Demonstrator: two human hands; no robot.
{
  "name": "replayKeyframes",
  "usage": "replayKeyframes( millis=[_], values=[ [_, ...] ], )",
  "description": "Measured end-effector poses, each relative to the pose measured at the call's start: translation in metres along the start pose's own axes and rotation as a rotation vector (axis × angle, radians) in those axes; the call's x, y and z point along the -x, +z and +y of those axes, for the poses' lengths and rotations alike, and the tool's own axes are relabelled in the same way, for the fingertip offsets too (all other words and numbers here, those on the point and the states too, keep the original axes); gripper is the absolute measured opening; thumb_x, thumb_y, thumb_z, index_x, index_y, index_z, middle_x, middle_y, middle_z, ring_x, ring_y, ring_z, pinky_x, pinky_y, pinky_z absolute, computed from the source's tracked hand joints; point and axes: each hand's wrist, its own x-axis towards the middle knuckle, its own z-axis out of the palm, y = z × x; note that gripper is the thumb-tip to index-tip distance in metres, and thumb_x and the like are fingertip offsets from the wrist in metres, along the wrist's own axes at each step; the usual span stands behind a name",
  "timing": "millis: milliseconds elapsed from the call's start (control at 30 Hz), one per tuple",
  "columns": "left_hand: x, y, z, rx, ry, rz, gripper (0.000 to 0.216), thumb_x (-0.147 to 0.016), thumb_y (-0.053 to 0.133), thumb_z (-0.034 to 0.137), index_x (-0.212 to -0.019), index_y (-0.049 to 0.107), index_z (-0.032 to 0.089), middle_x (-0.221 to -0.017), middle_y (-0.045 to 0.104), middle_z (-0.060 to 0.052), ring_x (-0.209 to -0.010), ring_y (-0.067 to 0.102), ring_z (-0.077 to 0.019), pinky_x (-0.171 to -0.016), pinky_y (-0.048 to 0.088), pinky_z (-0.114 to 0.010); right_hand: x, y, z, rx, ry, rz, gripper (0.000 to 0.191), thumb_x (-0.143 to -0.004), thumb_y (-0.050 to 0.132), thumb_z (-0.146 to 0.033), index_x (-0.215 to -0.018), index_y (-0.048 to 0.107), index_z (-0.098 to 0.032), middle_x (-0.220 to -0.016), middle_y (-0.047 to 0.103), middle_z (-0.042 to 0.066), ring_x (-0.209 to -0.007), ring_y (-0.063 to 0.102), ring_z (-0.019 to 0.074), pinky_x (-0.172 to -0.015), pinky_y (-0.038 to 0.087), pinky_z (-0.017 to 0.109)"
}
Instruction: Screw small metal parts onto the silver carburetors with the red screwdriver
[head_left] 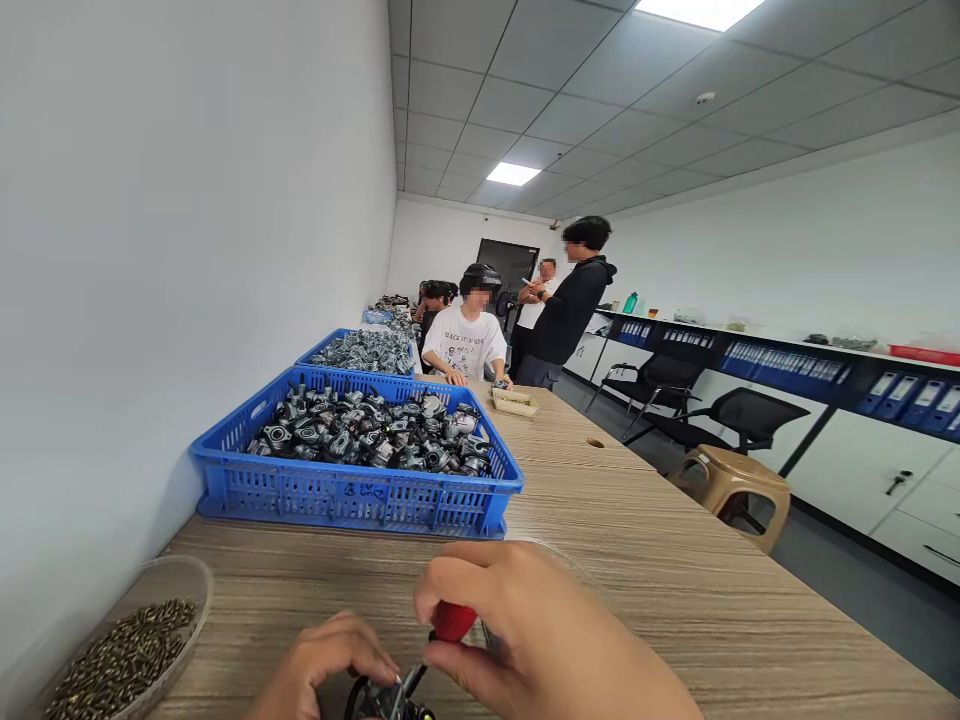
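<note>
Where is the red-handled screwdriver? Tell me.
In the head view, bottom centre: the red-handled screwdriver sits in the right hand, its shaft angled down to the metal part that the left hand holds.

Light: bright, even, from ceiling panels (513,173).
Glare: panels blown out white; pale sheen on the wall (187,200).
Shadows: faint and soft under the crate (352,492) on the desk (675,570).
Distortion: wide lens bows ceiling lines at the edges.
Focus: crate sharp; left hand (322,665) and right hand (540,640) slightly soft at the bottom edge.
</note>
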Motion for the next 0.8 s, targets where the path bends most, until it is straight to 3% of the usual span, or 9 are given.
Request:
replayKeyframes(
  millis=[100, 167, 300, 400, 533, 633, 700, 800],
  values=[
    [-0.001, 0.000, 0.000, 0.006, 0.019, 0.013, 0.028, -0.095, 0.088, 0.047, -0.113, 0.080, 0.027, -0.100, 0.087, -0.008, -0.092, 0.083, -0.0220, -0.087, 0.062, -0.028, -0.006, 0.005, 0.000, 0.112, 0.087, 0.041, 0.028, -0.091, 0.086, -0.030, -0.084, 0.059, -0.025, -0.077, 0.069, -0.006, -0.067, 0.060, 0.0158, -0.060, 0.029, 0.029],
    [-0.001, 0.000, -0.001, -0.001, 0.027, 0.015, 0.028, -0.095, 0.088, 0.046, -0.113, 0.080, 0.026, -0.099, 0.087, -0.009, -0.091, 0.083, -0.0224, -0.086, 0.062, -0.029, -0.006, 0.006, 0.000, 0.114, 0.156, 0.078, 0.030, -0.088, 0.088, -0.032, -0.088, 0.059, -0.025, -0.080, 0.070, -0.005, -0.070, 0.062, 0.0179, -0.062, 0.033, 0.030],
    [0.001, 0.001, -0.001, -0.017, -0.035, 0.013, 0.031, -0.095, 0.085, 0.053, -0.107, 0.078, 0.026, -0.098, 0.087, -0.008, -0.090, 0.081, -0.0213, -0.084, 0.059, -0.027, 0.007, -0.002, -0.002, -0.025, 0.102, 0.034, 0.038, -0.081, 0.078, -0.008, -0.107, 0.057, -0.026, -0.108, 0.073, 0.000, -0.094, 0.067, 0.0213, -0.078, 0.047, 0.033],
    [0.000, 0.000, 0.002, -0.012, -0.023, 0.008, 0.028, -0.095, 0.086, 0.051, -0.102, 0.076, 0.026, -0.099, 0.087, -0.006, -0.091, 0.082, -0.0203, -0.085, 0.059, -0.026, 0.014, -0.007, -0.001, -0.065, 0.015, -0.039, 0.034, -0.088, 0.067, 0.000, -0.106, 0.057, -0.028, -0.106, 0.074, -0.003, -0.094, 0.068, 0.0183, -0.079, 0.048, 0.031],
    [-0.002, -0.001, 0.003, -0.028, 0.003, 0.005, 0.020, -0.095, 0.088, 0.041, -0.098, 0.075, 0.026, -0.099, 0.087, -0.005, -0.090, 0.083, -0.0192, -0.084, 0.058, -0.025, 0.005, -0.001, 0.004, 0.053, 0.048, -0.014, 0.018, -0.102, 0.074, -0.023, -0.093, 0.058, -0.026, -0.090, 0.075, -0.004, -0.078, 0.067, 0.0178, -0.066, 0.039, 0.030],
    [0.000, 0.000, -0.003, -0.041, 0.032, 0.019, 0.020, -0.095, 0.089, 0.040, -0.096, 0.075, 0.026, -0.098, 0.087, -0.005, -0.086, 0.082, -0.0184, -0.081, 0.058, -0.024, -0.004, 0.005, 0.007, 0.208, 0.199, 0.041, 0.033, -0.102, 0.076, -0.044, -0.084, 0.056, -0.024, -0.073, 0.071, -0.003, -0.066, 0.065, 0.0200, -0.060, 0.030, 0.032],
    [0.001, 0.001, -0.008, -0.044, 0.055, 0.023, 0.022, -0.095, 0.088, 0.043, -0.095, 0.074, 0.026, -0.098, 0.087, -0.005, -0.085, 0.082, -0.0180, -0.080, 0.058, -0.024, -0.004, 0.005, 0.006, 0.206, 0.238, 0.058, 0.032, -0.096, 0.081, -0.044, -0.088, 0.057, -0.024, -0.079, 0.073, -0.002, -0.072, 0.068, 0.0229, -0.063, 0.035, 0.033],
    [0.003, 0.002, -0.011, -0.047, 0.054, 0.023, 0.023, -0.095, 0.088, 0.045, -0.095, 0.074, 0.026, -0.098, 0.087, -0.004, -0.085, 0.082, -0.0182, -0.080, 0.057, -0.024, 0.006, -0.001, 0.000, 0.045, 0.174, 0.057, 0.025, -0.091, 0.079, -0.021, -0.105, 0.059, -0.026, -0.108, 0.075, 0.001, -0.094, 0.070, 0.0239, -0.078, 0.048, 0.035]
  ],
)
